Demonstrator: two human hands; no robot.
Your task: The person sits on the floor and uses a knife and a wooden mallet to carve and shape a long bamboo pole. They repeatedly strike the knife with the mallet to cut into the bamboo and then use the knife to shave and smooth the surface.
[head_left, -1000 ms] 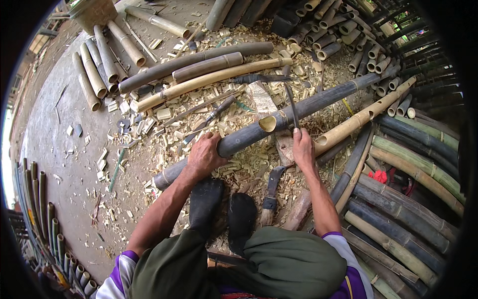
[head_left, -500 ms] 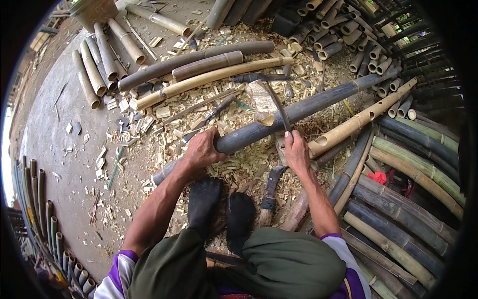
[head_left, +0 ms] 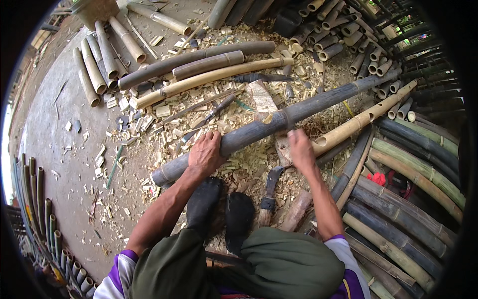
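A long dark bamboo pole (head_left: 249,137) slants across in front of me, resting over a wooden block (head_left: 262,97). My left hand (head_left: 205,153) grips its near portion, fingers curled over the top. A pale cut notch (head_left: 268,119) shows at the pole's upper edge. My right hand (head_left: 301,148), blurred by motion, is closed at the near side of the pole. From it a curved knife (head_left: 288,119) reaches over the pole, its blade smeared and its handle hidden in my fist. By my feet lies another knife (head_left: 271,187) with a hooked blade and a dark-wrapped wooden handle.
A pale bamboo pole (head_left: 343,130) with cut holes lies to the right. Stacked bamboo (head_left: 398,219) fills the right side, and cut tubes (head_left: 343,35) are piled at the far right. Wood chips (head_left: 149,122) cover the ground around several loose poles and a dark-handled knife (head_left: 219,108).
The dark pole has turned, so its notch now shows less. My left hand has shifted over the pole's top. My right hand has moved slightly right and nearer with the curved knife.
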